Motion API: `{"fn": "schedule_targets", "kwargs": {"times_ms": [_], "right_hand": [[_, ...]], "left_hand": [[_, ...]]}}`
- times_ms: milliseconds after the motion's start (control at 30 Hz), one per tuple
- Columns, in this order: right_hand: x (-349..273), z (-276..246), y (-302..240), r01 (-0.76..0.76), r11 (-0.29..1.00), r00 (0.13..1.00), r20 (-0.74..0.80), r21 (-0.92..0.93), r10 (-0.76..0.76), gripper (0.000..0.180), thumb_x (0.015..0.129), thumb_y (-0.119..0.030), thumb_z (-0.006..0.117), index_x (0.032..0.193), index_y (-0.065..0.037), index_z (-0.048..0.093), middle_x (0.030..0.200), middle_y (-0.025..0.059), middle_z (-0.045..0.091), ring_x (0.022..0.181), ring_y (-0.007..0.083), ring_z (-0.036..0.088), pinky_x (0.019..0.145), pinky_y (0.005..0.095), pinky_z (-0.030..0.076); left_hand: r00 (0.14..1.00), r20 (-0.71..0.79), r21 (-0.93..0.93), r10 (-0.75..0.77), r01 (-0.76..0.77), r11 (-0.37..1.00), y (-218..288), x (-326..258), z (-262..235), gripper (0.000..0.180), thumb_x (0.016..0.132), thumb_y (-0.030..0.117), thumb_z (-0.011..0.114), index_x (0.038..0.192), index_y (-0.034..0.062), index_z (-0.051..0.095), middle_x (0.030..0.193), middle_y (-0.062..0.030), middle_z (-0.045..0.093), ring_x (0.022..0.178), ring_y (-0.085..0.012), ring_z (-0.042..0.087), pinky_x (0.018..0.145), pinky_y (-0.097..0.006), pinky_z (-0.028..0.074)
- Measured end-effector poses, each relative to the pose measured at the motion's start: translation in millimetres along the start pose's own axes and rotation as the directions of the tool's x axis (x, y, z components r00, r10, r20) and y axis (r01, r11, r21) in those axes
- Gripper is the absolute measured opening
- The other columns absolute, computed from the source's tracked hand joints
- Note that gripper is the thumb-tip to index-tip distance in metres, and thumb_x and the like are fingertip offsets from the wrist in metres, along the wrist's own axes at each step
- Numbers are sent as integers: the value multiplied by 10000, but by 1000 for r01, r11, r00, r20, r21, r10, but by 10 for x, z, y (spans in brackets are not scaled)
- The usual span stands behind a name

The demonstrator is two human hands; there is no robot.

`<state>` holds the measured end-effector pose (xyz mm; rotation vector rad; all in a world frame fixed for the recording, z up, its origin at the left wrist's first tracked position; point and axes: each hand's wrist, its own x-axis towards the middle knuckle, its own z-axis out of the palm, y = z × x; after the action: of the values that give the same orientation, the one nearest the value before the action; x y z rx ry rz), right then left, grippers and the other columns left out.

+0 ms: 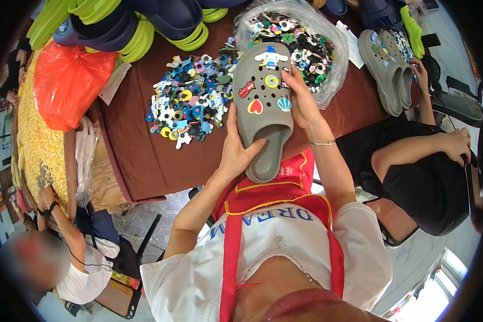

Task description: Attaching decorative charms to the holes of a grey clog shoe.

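A grey clog is held up over the front edge of the table, toe pointing away from me. Its top carries charms: a white and blue character, a yellow ring, a red car, a red heart and a blue shell. My left hand grips the left side near the heel opening, its thumb at the opening's edge. Along the right side, my right hand is closed on the shoe, with fingertips near the upper holes. Left of the clog lies a loose pile of small colourful charms.
Behind the clog, a clear plastic bag holds more charms. Navy and lime clogs stand at the far left, near a red plastic bag. At right are decorated grey clogs and a seated person; another person reaches into yellow kernels.
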<state>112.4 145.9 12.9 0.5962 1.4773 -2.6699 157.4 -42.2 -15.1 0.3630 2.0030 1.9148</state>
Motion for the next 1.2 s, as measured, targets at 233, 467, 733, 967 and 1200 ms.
{"fn": "schedule_targets", "kwargs": {"times_ms": [233, 467, 733, 967, 1200], "right_hand": [[68, -130, -52, -33, 999, 999, 27, -32, 34, 684, 840, -192, 638, 1403, -57, 274, 1252, 101, 490, 1172, 198, 456, 1006, 348, 348], [150, -127, -100, -59, 998, 996, 75, 37, 56, 537, 872, -295, 565, 1337, -84, 400, 1217, 42, 527, 1124, 164, 484, 958, 352, 379], [179, -78, -28, -7, 1000, 1000, 6, -20, 7, 533, 824, -250, 612, 1262, -29, 402, 1123, 77, 530, 1022, 165, 519, 881, 319, 429], [280, 14, 19, 97, 993, 994, -38, -72, -100, 578, 822, -191, 670, 1267, 15, 364, 1150, 124, 518, 1020, 178, 545, 840, 306, 482], [365, -103, 65, 112, 992, 993, -17, -58, -113, 538, 850, -186, 596, 1306, -9, 373, 1196, 119, 529, 1071, 191, 538, 915, 325, 436]], "left_hand": [[998, 22, -24, -63, 63, 998, 46, 67, -31, 967, 752, 41, 665, 1458, 44, 4, 1341, -212, 383, 1213, -282, 441, 1005, -386, 366], [1000, 1, 17, -24, 24, 1000, -16, 28, -33, 957, 754, 35, 659, 1459, 46, 12, 1335, -213, 398, 1198, -285, 459, 1003, -389, 370], [999, 14, 187, 32, -34, 982, -96, -67, -23, 934, 749, 46, 657, 1459, 51, 50, 1348, -236, 402, 1206, -305, 470, 991, -390, 394], [999, 33, 257, 19, -27, 966, -68, 48, -104, 941, 731, 78, 675, 1462, 74, 82, 1345, -242, 408, 1194, -332, 482, 979, -388, 406], [996, 54, -253, 75, -59, 966, -261, 170, -185, 873, 864, 204, 569, 1451, 12, -49, 1479, -209, 150, 1363, -300, 195, 1113, -376, 151]]}}
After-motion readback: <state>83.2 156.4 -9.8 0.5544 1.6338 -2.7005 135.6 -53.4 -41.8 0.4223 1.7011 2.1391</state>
